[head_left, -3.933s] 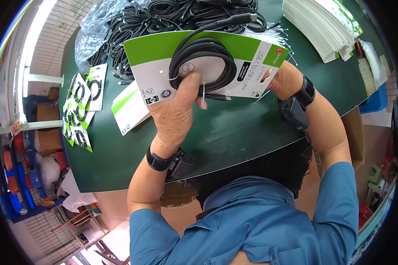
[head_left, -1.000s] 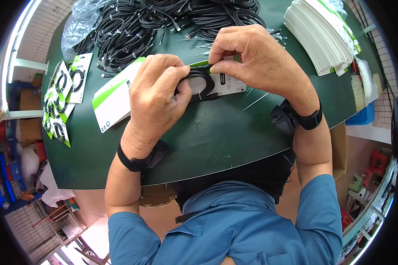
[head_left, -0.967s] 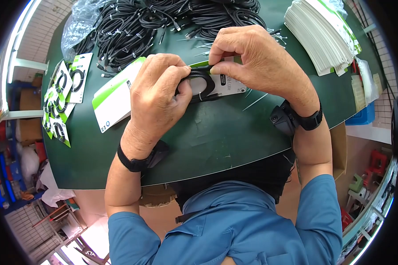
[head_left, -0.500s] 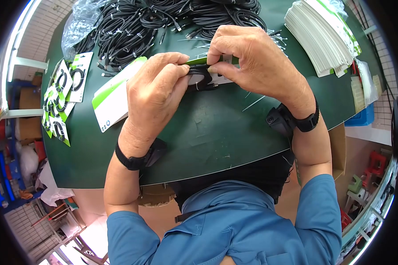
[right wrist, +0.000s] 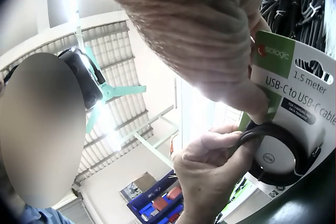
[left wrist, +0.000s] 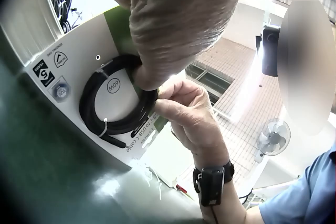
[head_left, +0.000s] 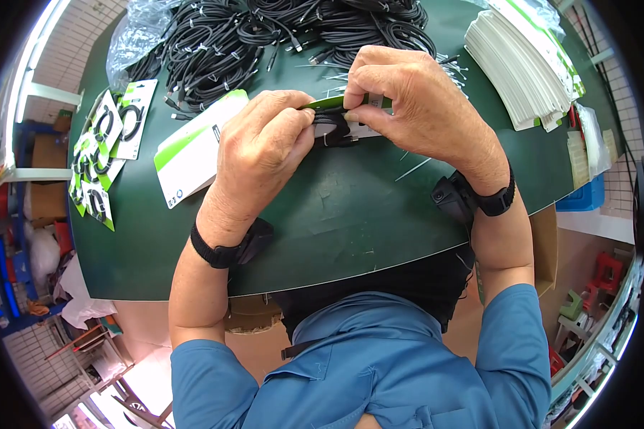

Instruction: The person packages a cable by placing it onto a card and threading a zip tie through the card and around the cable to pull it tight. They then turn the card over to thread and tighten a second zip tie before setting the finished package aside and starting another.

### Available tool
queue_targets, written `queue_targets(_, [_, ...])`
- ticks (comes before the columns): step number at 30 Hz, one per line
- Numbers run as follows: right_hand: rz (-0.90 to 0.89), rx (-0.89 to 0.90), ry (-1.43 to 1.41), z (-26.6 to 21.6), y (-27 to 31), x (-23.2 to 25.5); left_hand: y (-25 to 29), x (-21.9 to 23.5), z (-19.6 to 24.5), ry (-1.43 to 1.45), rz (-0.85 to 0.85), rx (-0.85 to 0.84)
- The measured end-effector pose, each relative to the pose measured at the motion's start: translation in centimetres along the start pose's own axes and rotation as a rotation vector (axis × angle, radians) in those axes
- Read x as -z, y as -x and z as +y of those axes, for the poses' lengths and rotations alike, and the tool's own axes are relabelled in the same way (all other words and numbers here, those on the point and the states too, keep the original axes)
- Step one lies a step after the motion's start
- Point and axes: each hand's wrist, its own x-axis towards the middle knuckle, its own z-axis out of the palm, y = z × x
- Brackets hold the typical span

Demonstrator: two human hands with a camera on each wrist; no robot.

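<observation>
Both hands hold a green and white card (left wrist: 73, 50) upright over the table, with a coiled black cable (left wrist: 89, 100) lying against its face. My left hand (head_left: 261, 154) pinches the coil and the card's upper edge between thumb and fingers. Close beside it, my right hand (head_left: 426, 100) pinches the same edge at the coil's other side. In the right wrist view the card (right wrist: 310, 85) shows a hang slot and printed text, and the coil (right wrist: 299, 153) has a white tie round it. The fingers hide part of the coil's top.
A heap of black cables (head_left: 215, 53) lies at the back, with white ties (head_left: 451, 68) beside it. Blank-faced cards (head_left: 189, 161) lie left of the hands, and carded cables (head_left: 96, 164) farther left. A tall stack of cards (head_left: 519, 75) stands at the back right.
Earlier the card was held up facing the head camera with the cable's end loose above it. Now it is lower, tilted more edge-on, and both hands pinch at its top edge.
</observation>
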Motion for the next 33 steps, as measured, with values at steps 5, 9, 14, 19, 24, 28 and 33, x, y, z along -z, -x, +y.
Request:
queue_targets(5, [0.003, -0.006, -0.002, 0.0, 0.1, -0.1, -0.1, 0.0, -0.1, -0.008, 0.003, -0.01])
queue_targets(9, [0.009, -0.014, 0.002, 0.0, 0.1, -0.2, -0.1, -0.2, 0.0, -0.005, 0.01, 0.0])
queue_targets(14, [0.013, 0.007, 0.007, 0.2, 0.0, -0.1, -0.1, -0.3, -0.1, 0.035, 0.016, 0.01])
queue_targets(19, [0.072, -0.208, -0.162, 1.8, -0.3, 3.0, -0.3, 0.0, 0.1, 0.004, 0.01, -0.013])
queue_targets(24, [-0.056, -0.478, 0.094, 5.3, 0.8, 3.9, -0.1, 0.1, 0.2, 0.005, 0.006, -0.001])
queue_targets(28, [-0.299, -0.586, 0.322, 6.0, 1.4, 2.2, -0.1, 0.0, 0.2, 0.001, 0.001, 0.003])
queue_targets(33, [-0.296, -0.471, 0.428, 6.4, 1.5, 1.3, 0.0, 0.1, 0.3, 0.006, 0.006, 0.004])
